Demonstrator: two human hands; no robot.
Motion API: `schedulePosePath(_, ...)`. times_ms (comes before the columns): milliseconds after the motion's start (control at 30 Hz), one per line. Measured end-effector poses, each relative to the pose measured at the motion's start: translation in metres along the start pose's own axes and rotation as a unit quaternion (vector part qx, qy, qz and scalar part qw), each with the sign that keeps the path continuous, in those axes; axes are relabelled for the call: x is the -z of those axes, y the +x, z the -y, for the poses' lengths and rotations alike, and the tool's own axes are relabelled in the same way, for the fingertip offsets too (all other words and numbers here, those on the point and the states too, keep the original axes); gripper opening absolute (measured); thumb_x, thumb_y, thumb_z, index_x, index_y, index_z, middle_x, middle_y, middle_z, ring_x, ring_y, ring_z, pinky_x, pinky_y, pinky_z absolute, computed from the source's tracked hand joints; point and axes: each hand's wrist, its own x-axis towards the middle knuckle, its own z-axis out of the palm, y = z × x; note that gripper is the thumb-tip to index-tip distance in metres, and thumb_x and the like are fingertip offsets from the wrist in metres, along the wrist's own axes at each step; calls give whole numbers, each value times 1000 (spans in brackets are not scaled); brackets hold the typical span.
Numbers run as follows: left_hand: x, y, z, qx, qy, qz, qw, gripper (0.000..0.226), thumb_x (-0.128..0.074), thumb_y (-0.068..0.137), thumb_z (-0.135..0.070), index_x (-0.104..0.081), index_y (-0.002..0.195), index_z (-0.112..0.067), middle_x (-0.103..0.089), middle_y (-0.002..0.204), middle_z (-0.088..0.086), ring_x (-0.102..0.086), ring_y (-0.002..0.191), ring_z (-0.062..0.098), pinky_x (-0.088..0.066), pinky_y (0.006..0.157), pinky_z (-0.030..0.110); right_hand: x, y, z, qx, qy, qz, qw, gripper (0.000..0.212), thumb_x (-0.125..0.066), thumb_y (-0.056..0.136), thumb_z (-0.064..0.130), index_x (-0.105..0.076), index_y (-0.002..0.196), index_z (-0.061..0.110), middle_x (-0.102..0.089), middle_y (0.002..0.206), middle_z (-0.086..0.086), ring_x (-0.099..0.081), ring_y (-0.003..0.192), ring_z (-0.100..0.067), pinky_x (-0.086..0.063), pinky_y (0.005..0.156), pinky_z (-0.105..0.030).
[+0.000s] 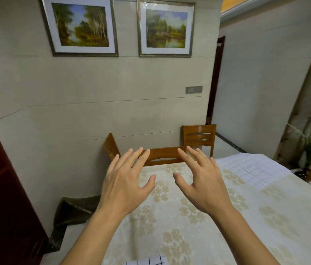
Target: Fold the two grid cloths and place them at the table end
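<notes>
While both hands are held spread above worktop [217, 217], nothing is grasped: left hand [126, 180], right hand [202, 178]. Grid cloth [250, 169] laid beyond right hand; second grid cloth [147, 262] seen at near edge.

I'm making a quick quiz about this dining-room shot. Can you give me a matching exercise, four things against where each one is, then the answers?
Things:
1. grid cloth
2. left hand
3. wooden chair
4. paintings

Places:
A. hanging on the wall
B. standing beyond the table's far end, by the doorway
C. spread on the table's far right part
D. raised over the table with fingers spread, holding nothing

Pairs: 1-C, 2-D, 3-B, 4-A
</notes>
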Motion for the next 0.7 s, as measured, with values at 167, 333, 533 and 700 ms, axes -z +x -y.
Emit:
schedulePosePath(167, 0, 0, -16, -51, -57, 22, 997, 69, -35, 88, -65, -41, 149, -32, -43, 153, -11, -35, 144, 13, -24, 121, 44, 24, -34, 5, -66, -29, -19, 997, 69, -29, 87, 70, -27, 151, 46, -25, 162, 14, -14, 151, -9, -11, 123, -43)
schedulePosePath(333, -8, -12, -39, -107, -107, 45, 987, 68, -36, 88, -65, -40, 149, -34, -42, 153, -11, -35, 144, 13, -21, 121, 41, 51, -79, 7, -135, -78, -48, 987, 67, -32, 88, 67, -31, 150, 42, -30, 160, 12, -21, 150, -11, -19, 123, -47)
schedulePosePath(533, -19, -40, -96, -198, -180, 82, 960, 67, -39, 87, -63, -46, 146, -31, -50, 149, -6, -43, 139, 17, -32, 118, 46, 97, -165, 17, -248, -149, -84, 953, 70, -29, 86, 69, -30, 151, 43, -28, 161, 12, -20, 150, -12, -16, 123, -46)
schedulePosePath(700, -13, -71, -160, -275, -242, 106, 924, 68, -38, 87, -63, -40, 149, -34, -45, 152, -8, -40, 141, 15, -24, 119, 44, 142, -239, 28, -339, -194, -113, 914, 74, -28, 83, 71, -29, 152, 43, -29, 160, 12, -22, 148, -13, -19, 123, -47)
